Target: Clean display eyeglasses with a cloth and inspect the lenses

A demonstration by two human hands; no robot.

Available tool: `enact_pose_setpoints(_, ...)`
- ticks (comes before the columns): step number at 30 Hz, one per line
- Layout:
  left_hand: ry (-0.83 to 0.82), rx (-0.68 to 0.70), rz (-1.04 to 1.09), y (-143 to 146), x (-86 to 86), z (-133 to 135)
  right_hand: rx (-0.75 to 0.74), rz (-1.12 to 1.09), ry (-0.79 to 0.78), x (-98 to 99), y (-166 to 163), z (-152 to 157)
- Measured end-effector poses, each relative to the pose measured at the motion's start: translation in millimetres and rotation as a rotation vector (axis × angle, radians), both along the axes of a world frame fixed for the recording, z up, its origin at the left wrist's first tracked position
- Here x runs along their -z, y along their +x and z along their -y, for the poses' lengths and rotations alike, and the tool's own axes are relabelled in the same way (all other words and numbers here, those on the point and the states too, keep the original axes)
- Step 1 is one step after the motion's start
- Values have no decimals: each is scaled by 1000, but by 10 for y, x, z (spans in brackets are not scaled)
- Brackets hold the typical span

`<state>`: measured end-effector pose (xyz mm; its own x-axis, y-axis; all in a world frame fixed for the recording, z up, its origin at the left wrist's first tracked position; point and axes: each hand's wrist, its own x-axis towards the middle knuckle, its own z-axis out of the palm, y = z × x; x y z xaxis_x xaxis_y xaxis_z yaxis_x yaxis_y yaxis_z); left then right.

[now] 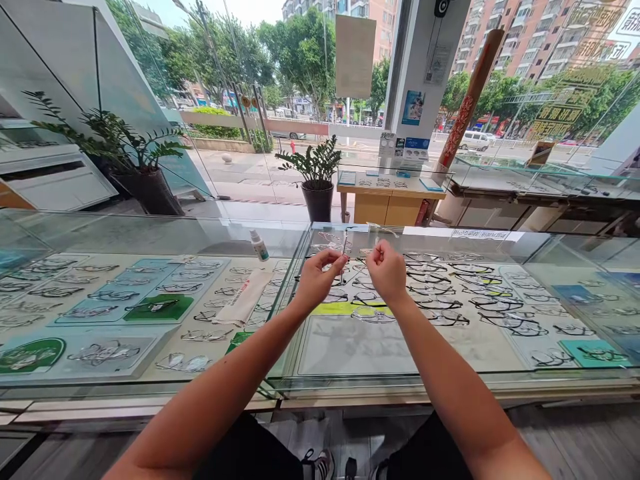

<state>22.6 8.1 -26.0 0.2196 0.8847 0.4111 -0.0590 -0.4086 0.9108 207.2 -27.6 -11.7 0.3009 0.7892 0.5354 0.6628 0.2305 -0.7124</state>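
Plainly, head view, one line per thing:

Left hand (316, 279): centre of the frame, raised above the glass, fingers pinched shut on one side of a thin clear eyeglass frame, likely so the light piece does not slip.

Right hand (386, 270): just beside the left, fingers likewise closed on the other side of the same frame; the two hands are near each other but not touching.

Eyeglass frame (350, 245): held between both hands above the worktop, at centre frame; it is so thin and transparent that its exact shape is hard to tell.

Worktop (350, 353): a glass display counter filling the middle band of the frame; rows of spectacles (480, 293) lie under the glass, laid flat and spaced apart, seemingly for viewing.

Small bottle (259, 245): stands upright on the glass, left of centre, apart from the hands.

Folded cloth (246, 297): lies on the glass just below the bottle, close to the left forearm, within easy reach.

Potted plant (316, 175): on the floor beyond the counter, upper centre, by the window.

Second plant (131, 155): upper left, also by the glass front.

Street: visible through the windows along the top.
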Motion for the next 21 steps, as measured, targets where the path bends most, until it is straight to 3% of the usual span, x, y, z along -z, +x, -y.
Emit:
enact_pose_setpoints(4, -11, -57, 73, -5, -50, 3, 52, 387, -149, -37, -21, 26)
enact_pose_setpoints(8, -63, -85, 160, -8, -75, -2, -43, 524, -281, -73, -34, 38)
enact_pose_setpoints(13, -61, -103, 171, -1, -54, -5, -69, 503, -384, -103, -63, 58)
enact_pose_setpoints(21, 106, -31, 52, -40, -47, 2, -248, 194, -172, -143, -154, 187)
